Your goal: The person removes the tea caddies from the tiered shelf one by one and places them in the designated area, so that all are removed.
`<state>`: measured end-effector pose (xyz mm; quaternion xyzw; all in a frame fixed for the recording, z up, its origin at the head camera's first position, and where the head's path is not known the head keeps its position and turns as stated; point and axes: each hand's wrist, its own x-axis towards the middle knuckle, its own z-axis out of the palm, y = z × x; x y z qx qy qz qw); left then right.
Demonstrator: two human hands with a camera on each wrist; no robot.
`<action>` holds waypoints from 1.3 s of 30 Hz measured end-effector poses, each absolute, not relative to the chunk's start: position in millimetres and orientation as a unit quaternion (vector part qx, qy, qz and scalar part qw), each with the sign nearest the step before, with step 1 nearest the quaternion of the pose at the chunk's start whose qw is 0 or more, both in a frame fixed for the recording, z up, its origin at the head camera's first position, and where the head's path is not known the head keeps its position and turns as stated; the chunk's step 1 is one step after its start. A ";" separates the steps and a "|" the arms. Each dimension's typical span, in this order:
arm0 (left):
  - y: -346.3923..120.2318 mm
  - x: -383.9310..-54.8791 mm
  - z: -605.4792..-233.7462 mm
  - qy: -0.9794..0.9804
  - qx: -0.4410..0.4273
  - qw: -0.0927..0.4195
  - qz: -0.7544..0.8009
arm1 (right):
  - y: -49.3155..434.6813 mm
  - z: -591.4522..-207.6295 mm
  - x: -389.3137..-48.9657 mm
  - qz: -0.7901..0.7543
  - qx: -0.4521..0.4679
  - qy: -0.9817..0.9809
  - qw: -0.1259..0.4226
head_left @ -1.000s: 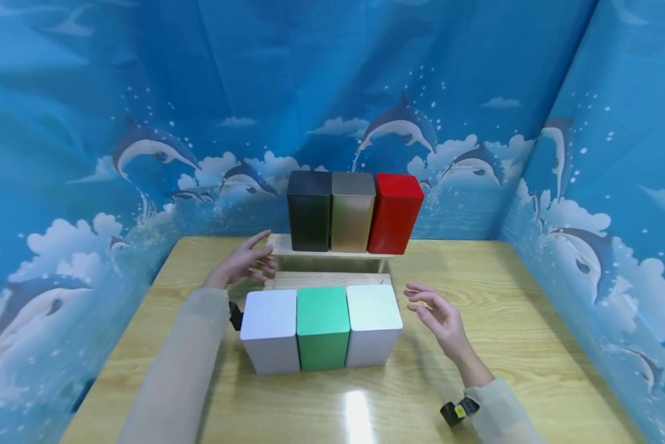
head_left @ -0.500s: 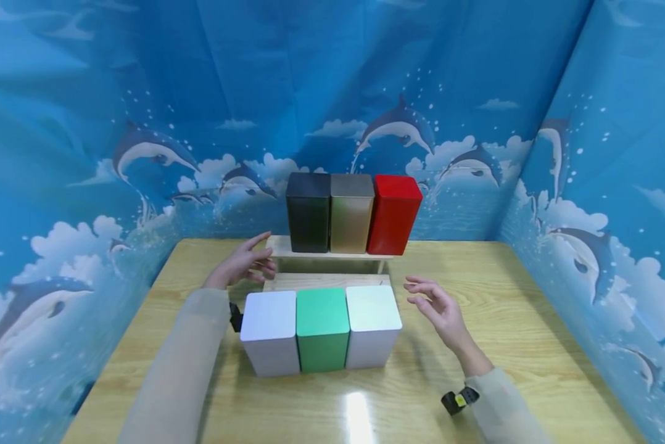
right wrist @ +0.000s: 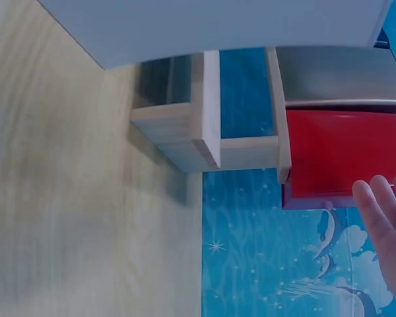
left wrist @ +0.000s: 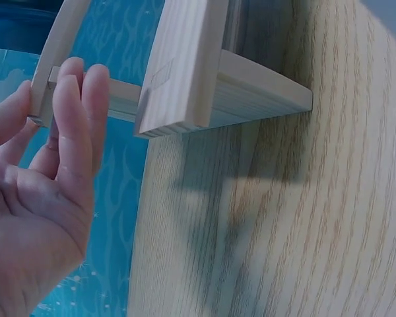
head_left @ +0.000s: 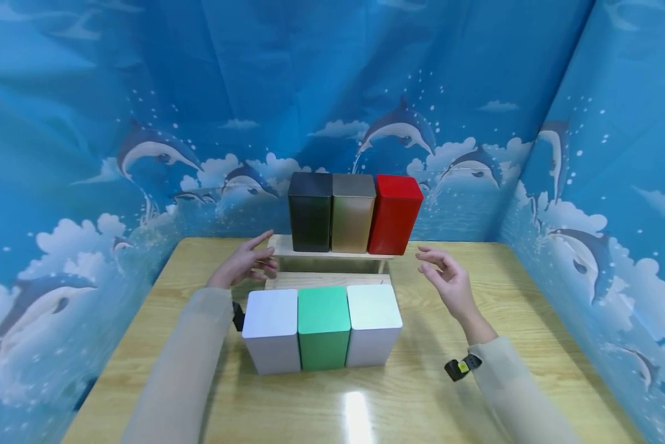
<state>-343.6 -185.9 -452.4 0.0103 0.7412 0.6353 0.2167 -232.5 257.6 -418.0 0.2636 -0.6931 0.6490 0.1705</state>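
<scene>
The head view shows the left hand (head_left: pixel 245 263) half-curled at the left end of the shelf (head_left: pixel 280 245), whether gripping I cannot tell; the right hand (head_left: pixel 449 282), relaxed and empty, is right of the red box (head_left: pixel 395 216). This, the bronze box (head_left: pixel 352 216) and the black box (head_left: pixel 310 216) stand on the shelf. Nearer, on the table (head_left: pixel 293 410), one green box (head_left: pixel 324 327) separates two white boxes (head_left: pixel 270 330). Contents are hidden.

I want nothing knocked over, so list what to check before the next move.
1. Right hand free: ok, it holds nothing.
2. Red box fully on shelf: not ok, it overhangs the right end.
3. Black box and silver box standing: ok, side by side.
4. Green box standing: ok, between two white boxes.
5. Left hand steadying the shelf: cannot tell; it is at the left end, grip unclear.
</scene>
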 end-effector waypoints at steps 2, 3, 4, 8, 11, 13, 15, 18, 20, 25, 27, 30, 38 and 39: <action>-185.3 -343.9 -453.1 0.740 0.010 0.218 0.637 | 258.3 -415.3 -236.4 0.652 0.262 -0.689 0.177; -185.1 -344.1 -453.5 0.739 0.009 0.219 0.637 | 258.5 -414.1 -238.3 0.653 0.259 -0.689 0.180; -184.9 -344.0 -453.7 0.739 0.008 0.219 0.637 | 258.7 -412.7 -240.2 0.653 0.257 -0.689 0.182; -184.3 -343.9 -454.0 0.738 0.007 0.220 0.638 | 260.4 -406.3 -248.1 0.647 0.247 -0.696 0.188; -183.8 -343.7 -454.0 0.737 0.008 0.219 0.639 | 262.3 -400.6 -254.8 0.648 0.236 -0.698 0.194; -183.6 -343.8 -454.2 0.737 0.009 0.219 0.639 | 263.2 -396.3 -259.3 0.648 0.228 -0.699 0.198; -183.6 -343.9 -454.5 0.737 0.007 0.219 0.640 | 263.9 -392.2 -263.0 0.644 0.217 -0.706 0.198; -184.1 -344.2 -454.7 0.738 0.008 0.218 0.638 | 264.8 -386.5 -268.6 0.629 0.202 -0.725 0.193; -184.6 -344.2 -454.8 0.739 0.008 0.217 0.638 | 265.3 -383.5 -272.0 0.619 0.191 -0.738 0.189; -186.0 -343.0 -454.7 0.740 0.016 0.215 0.637 | 267.2 -378.4 -281.9 0.607 0.168 -0.758 0.170; -186.6 -342.3 -454.9 0.739 0.019 0.214 0.638 | 267.5 -376.1 -285.8 0.609 0.163 -0.759 0.161; -188.2 -341.6 -454.8 0.739 0.019 0.213 0.639 | 266.1 -370.3 -291.1 0.613 0.157 -0.760 0.150; -187.0 -341.8 -454.0 0.738 0.020 0.214 0.639 | 259.0 -341.9 -294.6 0.593 0.186 -0.776 0.110; -186.6 -341.7 -453.8 0.738 0.020 0.215 0.639 | 258.4 -339.7 -295.7 0.591 0.191 -0.777 0.105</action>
